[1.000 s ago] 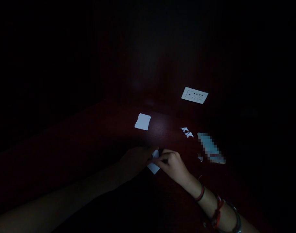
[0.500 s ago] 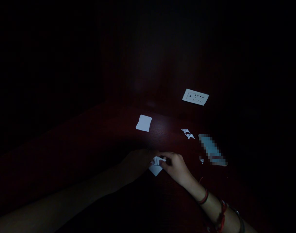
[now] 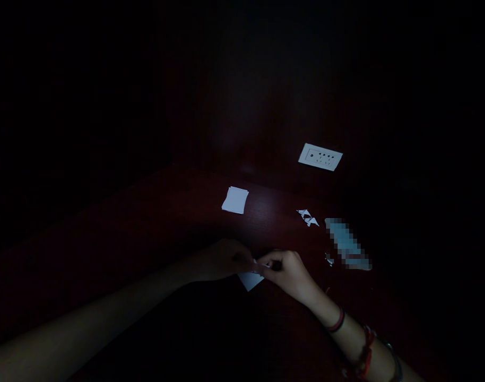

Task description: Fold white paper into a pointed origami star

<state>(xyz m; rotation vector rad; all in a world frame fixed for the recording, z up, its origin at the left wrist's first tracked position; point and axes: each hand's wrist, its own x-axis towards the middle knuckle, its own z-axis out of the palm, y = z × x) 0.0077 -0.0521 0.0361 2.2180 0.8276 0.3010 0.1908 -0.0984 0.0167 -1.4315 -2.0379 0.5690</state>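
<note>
The scene is very dark. My left hand (image 3: pixel 224 258) and my right hand (image 3: pixel 286 270) meet over a dark red wooden table (image 3: pixel 147 223). Both pinch a small white piece of paper (image 3: pixel 250 279) between them; its lower corner sticks out below the fingers. Bracelets and a red thread sit on my right wrist. The fingers of both hands are closed on the paper.
A small stack of white paper squares (image 3: pixel 235 200) lies further back on the table. Folded white paper bits (image 3: pixel 307 217) lie to the right, beside a blurred-out light blue object (image 3: pixel 346 245). A tiny scrap (image 3: pixel 329 259) lies near it. A white wall socket (image 3: pixel 320 157) sits behind.
My hands have closed in over the paper, so less of it shows than before. Both hands stay in nearly the same spot; the view shifted slightly.
</note>
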